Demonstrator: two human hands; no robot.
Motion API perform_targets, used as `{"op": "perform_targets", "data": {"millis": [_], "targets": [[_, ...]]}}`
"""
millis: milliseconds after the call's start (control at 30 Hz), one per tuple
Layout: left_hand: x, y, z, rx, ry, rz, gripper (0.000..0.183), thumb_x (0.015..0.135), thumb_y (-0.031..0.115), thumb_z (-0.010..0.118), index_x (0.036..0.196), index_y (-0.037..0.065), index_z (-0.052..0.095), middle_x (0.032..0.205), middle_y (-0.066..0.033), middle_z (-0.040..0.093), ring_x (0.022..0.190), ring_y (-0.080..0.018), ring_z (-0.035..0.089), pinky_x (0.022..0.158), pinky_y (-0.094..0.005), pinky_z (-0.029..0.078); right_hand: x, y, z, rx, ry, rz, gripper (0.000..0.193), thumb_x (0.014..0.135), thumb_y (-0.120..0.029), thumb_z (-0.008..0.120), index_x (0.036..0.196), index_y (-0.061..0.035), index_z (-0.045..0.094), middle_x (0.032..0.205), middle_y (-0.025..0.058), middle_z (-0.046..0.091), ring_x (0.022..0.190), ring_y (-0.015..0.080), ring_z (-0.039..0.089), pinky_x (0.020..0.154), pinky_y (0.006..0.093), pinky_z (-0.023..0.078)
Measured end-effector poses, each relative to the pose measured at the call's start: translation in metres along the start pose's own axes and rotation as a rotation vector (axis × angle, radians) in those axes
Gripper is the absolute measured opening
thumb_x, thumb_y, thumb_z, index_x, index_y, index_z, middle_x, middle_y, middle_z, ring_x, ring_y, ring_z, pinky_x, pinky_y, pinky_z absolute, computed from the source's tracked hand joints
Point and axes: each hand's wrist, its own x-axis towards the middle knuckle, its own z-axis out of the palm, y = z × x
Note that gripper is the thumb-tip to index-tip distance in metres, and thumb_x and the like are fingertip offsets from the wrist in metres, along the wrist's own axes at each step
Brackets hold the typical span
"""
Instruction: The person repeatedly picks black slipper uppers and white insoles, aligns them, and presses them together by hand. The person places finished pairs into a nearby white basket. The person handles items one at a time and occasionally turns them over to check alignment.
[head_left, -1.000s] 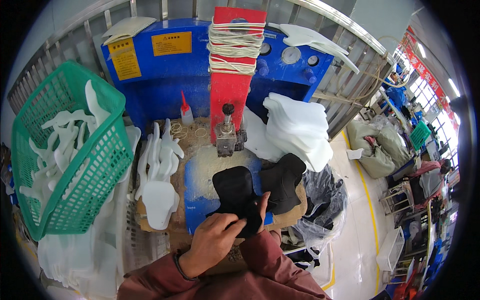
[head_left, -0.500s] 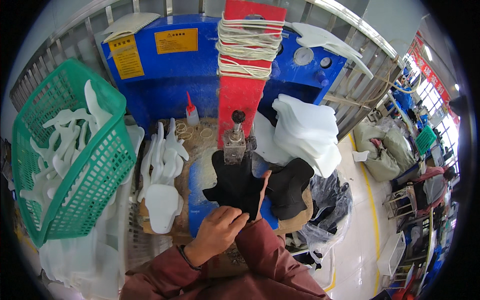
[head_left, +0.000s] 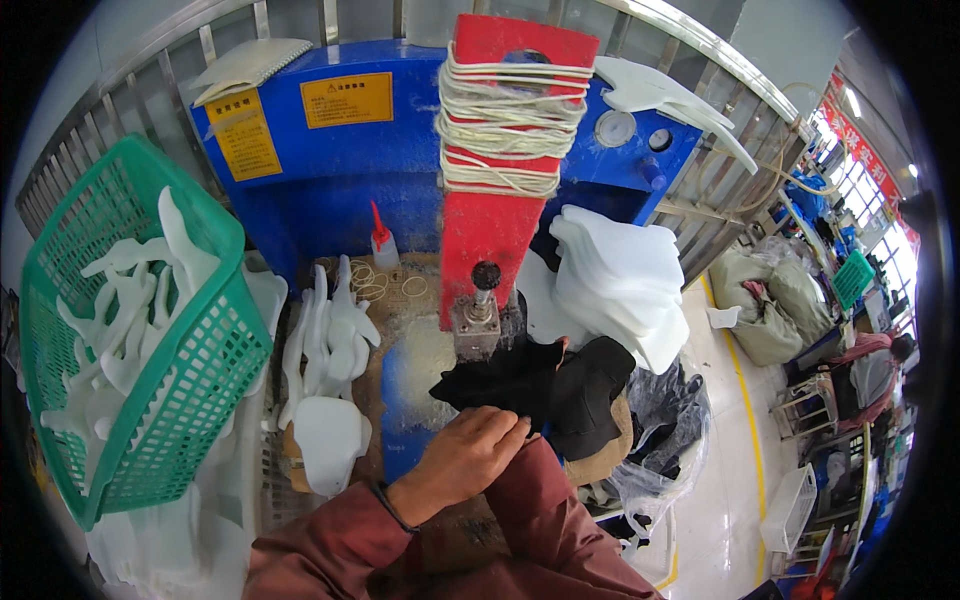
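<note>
A black fabric piece (head_left: 497, 378) lies just below the metal fitting (head_left: 477, 325) on the red upright arm (head_left: 490, 235). My left hand (head_left: 464, 458) pinches its near edge, fingers bent and pressed together. Most of my right hand (head_left: 565, 344) is hidden by the black fabric; only a bit of a finger shows at the far edge, where it seems to grip the piece from behind. More dark fabric pieces (head_left: 592, 415) sit right beside it. Underneath is a blue patch (head_left: 402, 452) on the worn work surface.
White molded pieces (head_left: 330, 435) stand left of the work spot, with a red-tipped bottle (head_left: 383, 248) behind. A green basket (head_left: 185, 430) of white parts is at far left. Stacked white sheets (head_left: 625, 275) and a plastic bag (head_left: 665, 440) are on the right. A blue machine (head_left: 330, 150) backs everything.
The black fabric piece has turned and folded, its shape now lower and wider, shifted slightly right. Both hands moved a little to the right with it. The view has tilted slightly.
</note>
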Motion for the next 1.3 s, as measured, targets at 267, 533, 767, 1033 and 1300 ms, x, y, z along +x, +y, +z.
{"op": "perform_targets", "data": {"millis": [267,533,767,1033,1300], "targets": [[0.004,-0.006,0.0,0.004,0.008,-0.018,0.027,0.089,0.009,0.068,0.115,-0.001,0.07,0.106,-0.0095,0.063,0.098,-0.0275,0.066,0.085,-0.0382,0.057,0.009,-0.006,-0.001,0.029,-0.054,-0.003,0.085,0.101,-0.072,0.041,0.156,-0.0071,0.042,0.153,0.014,0.053,0.136,0.033,0.053,0.118,0.0486,0.038],[-0.018,0.0,-0.024,0.052,-0.015,-0.159,0.031,0.084,0.0,0.067,0.115,0.001,0.072,0.1,-0.0087,0.063,0.09,-0.0276,0.066,0.076,-0.037,0.057,0.016,0.013,0.002,0.042,0.045,0.123,0.079,0.104,-0.069,0.041,0.152,-0.0066,0.047,0.144,0.0155,0.059,0.128,0.0324,0.06,0.114,0.0454,0.045],[-0.041,0.022,-0.037,0.072,-0.088,-0.213,0.035,0.085,0.004,0.067,0.119,0.002,0.071,0.104,-0.008,0.061,0.094,-0.025,0.065,0.08,-0.0353,0.056,-0.012,0.031,0.02,-0.148,0.145,0.171,0.091,0.101,-0.077,0.033,0.152,-0.0029,0.046,0.143,0.0128,0.06,0.122,0.0254,0.062,0.102,0.0373,0.052],[-0.053,0.05,-0.037,-0.004,-0.062,-0.198,0.033,0.084,0.002,0.069,0.116,0.002,0.073,0.103,-0.0078,0.062,0.091,-0.0254,0.065,0.077,-0.0351,0.057,-0.046,0.022,0.004,-0.003,0.07,0.285,0.092,0.102,-0.076,0.031,0.156,-0.0033,0.043,0.153,0.0137,0.054,0.137,0.0284,0.055,0.117,0.0403,0.042],[-0.05,0.066,-0.04,-0.063,-0.04,-0.155,0.035,0.079,-0.001,0.071,0.114,0.0,0.073,0.101,-0.0083,0.063,0.089,-0.0257,0.067,0.076,-0.0347,0.058,-0.065,0.01,0.002,-0.151,0.268,0.294,0.089,0.103,-0.075,0.031,0.153,-0.0021,0.047,0.147,0.0143,0.058,0.131,0.0281,0.058,0.115,0.0406,0.044]]}}
